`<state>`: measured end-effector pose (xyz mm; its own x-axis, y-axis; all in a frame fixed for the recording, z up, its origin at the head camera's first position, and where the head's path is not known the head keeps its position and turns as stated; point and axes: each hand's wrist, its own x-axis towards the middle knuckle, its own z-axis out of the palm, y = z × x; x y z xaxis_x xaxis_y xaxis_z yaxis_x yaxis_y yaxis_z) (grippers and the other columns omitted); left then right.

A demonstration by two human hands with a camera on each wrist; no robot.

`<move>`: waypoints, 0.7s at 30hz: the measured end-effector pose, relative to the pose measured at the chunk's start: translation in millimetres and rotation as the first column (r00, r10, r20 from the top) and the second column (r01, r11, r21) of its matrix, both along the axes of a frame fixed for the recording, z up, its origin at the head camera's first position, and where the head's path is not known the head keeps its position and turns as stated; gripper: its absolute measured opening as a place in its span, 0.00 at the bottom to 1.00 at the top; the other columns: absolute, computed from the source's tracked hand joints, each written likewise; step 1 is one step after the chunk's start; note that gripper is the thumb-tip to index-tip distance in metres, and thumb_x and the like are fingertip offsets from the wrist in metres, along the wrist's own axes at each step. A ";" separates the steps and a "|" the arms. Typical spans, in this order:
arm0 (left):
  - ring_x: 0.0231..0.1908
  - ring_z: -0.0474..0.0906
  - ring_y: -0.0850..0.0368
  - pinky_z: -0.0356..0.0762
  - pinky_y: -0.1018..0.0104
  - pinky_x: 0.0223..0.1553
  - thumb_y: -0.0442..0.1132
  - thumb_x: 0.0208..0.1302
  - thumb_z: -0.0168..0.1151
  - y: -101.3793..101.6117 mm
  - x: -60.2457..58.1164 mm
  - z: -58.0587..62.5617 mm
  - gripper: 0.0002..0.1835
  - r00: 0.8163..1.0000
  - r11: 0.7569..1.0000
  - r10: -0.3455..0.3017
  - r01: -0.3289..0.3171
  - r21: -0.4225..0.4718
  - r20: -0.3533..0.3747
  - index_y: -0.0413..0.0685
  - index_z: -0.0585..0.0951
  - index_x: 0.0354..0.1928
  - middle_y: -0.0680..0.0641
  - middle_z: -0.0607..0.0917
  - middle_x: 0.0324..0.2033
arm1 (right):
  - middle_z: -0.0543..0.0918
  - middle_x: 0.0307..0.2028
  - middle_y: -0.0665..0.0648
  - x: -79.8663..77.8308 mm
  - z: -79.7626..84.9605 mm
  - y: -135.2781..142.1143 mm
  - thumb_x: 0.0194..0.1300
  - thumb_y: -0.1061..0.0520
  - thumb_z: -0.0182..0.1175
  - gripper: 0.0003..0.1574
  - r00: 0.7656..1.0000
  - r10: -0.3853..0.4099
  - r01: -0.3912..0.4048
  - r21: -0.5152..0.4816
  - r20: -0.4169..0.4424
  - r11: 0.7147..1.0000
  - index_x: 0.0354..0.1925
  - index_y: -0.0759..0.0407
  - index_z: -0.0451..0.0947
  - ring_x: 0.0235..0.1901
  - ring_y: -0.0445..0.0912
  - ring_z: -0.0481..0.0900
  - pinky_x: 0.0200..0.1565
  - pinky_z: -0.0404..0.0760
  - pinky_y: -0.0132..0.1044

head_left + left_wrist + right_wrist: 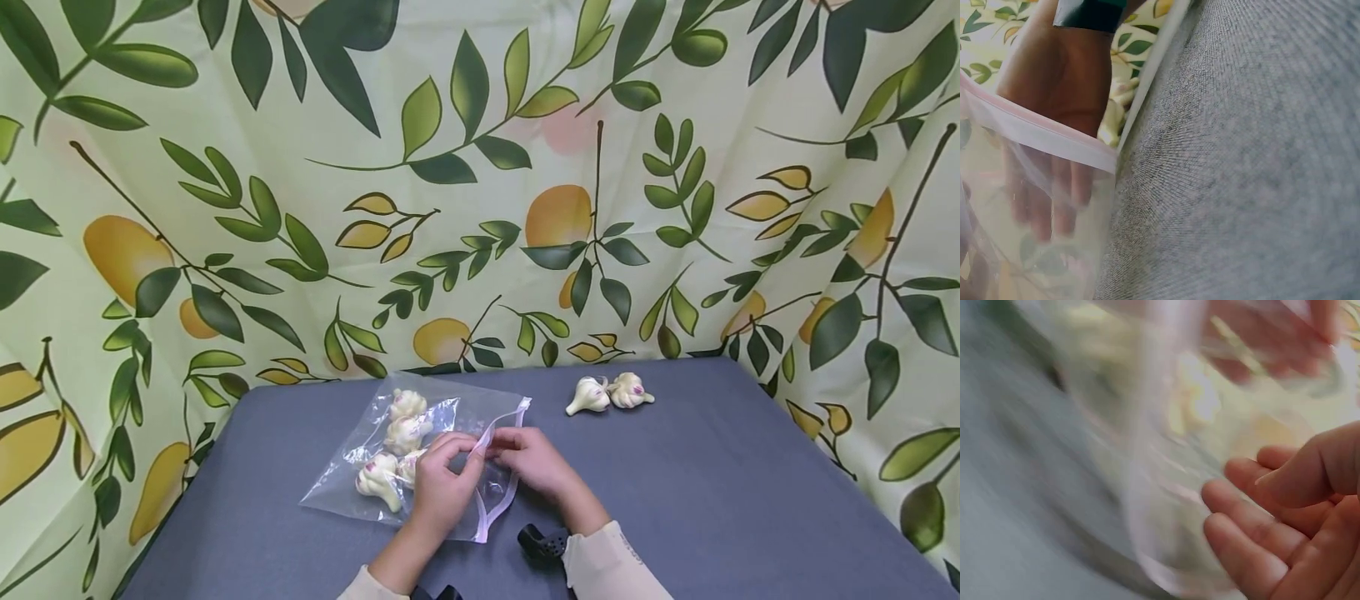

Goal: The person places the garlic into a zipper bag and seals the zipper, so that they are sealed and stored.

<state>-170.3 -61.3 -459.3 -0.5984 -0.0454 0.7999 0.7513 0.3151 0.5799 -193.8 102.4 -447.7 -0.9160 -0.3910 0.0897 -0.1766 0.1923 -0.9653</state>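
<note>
A clear zip bag [337,482] with a pale pink-white closure strip lies on the table, its mouth facing right. Several garlic bulbs [377,479] are inside it. My left hand [441,483] pinches the bag near its mouth, thumb and fingers at the strip. At the mouth is my right hand [536,462], fingers extended toward the left hand. The right wrist view shows this right hand [1291,519] with loosely bent fingers and nothing between them. In the left wrist view, its straight fingers [1041,206] show through the clear plastic.
Two more garlic bulbs, one [587,395] touching the other [630,390], lie toward the back right of the grey table [712,492]. A leaf-patterned cloth [480,275] hangs behind and at both sides. A black wrist device [542,543] sits by the right sleeve.
</note>
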 end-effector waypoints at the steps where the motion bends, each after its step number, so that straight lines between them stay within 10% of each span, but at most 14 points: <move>1: 0.33 0.83 0.50 0.77 0.73 0.42 0.21 0.46 0.69 0.7 0.9 2.3 0.09 1.000 1.000 0.005 -0.005 -0.001 -0.006 0.43 0.85 0.26 0.46 0.87 0.27 | 0.85 0.45 0.69 -1.6 3.1 6.9 0.62 0.70 0.53 0.20 1.000 -0.014 0.014 0.008 -0.003 1.000 0.52 0.76 0.77 0.42 0.50 0.85 0.40 0.80 0.29; 9: 0.30 0.81 0.47 0.78 0.71 0.40 0.18 0.42 0.67 4.3 15.8 30.0 0.09 0.998 1.000 -0.011 0.011 0.006 -0.061 0.37 0.83 0.23 0.41 0.85 0.25 | 0.85 0.44 0.71 -8.3 20.5 49.9 0.61 0.71 0.53 0.18 0.952 -0.301 0.301 -0.008 -0.061 0.953 0.50 0.73 0.79 0.34 0.48 0.85 0.31 0.84 0.35; 13: 0.30 0.81 0.47 0.78 0.71 0.40 0.17 0.42 0.67 4.5 17.1 32.6 0.10 0.997 1.000 -0.007 0.007 0.005 -0.073 0.37 0.83 0.23 0.41 0.85 0.25 | 0.87 0.38 0.65 -12.2 21.7 66.7 0.62 0.68 0.58 0.12 0.778 -0.576 0.591 -0.018 -0.249 0.806 0.43 0.67 0.83 0.30 0.39 0.81 0.31 0.78 0.27; 17: 0.30 0.81 0.47 0.78 0.72 0.41 0.17 0.42 0.67 4.7 17.1 31.2 0.10 0.997 1.000 0.000 0.000 0.004 -0.074 0.37 0.83 0.23 0.40 0.86 0.25 | 0.87 0.41 0.62 -16.0 13.8 85.0 0.58 0.67 0.62 0.13 0.577 -0.689 0.762 -0.014 -0.439 0.647 0.43 0.64 0.84 0.35 0.42 0.81 0.34 0.74 0.24; 19: 0.30 0.81 0.47 0.77 0.73 0.42 0.18 0.43 0.67 4.2 16.2 29.4 0.09 0.997 1.000 -0.004 0.005 0.005 -0.082 0.37 0.83 0.24 0.40 0.85 0.25 | 0.85 0.49 0.62 -17.9 8.3 92.5 0.56 0.67 0.62 0.19 0.537 -0.696 0.788 -0.011 -0.478 0.615 0.48 0.63 0.83 0.44 0.49 0.82 0.40 0.75 0.30; 21: 0.30 0.81 0.48 0.77 0.74 0.43 0.18 0.43 0.67 3.8 15.3 28.1 0.08 0.996 1.000 -0.005 0.006 0.004 -0.092 0.37 0.83 0.24 0.40 0.85 0.25 | 0.80 0.58 0.62 -20.2 2.4 98.5 0.55 0.67 0.62 0.26 0.558 -0.669 0.779 0.031 -0.491 0.627 0.54 0.63 0.79 0.56 0.56 0.77 0.51 0.76 0.41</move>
<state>-154.9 -57.5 -431.3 -0.5228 -0.0454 0.8513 0.8031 0.3087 0.5097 -214.0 201.0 -445.3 -0.7896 0.3318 0.5161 -0.2259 0.6249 -0.7473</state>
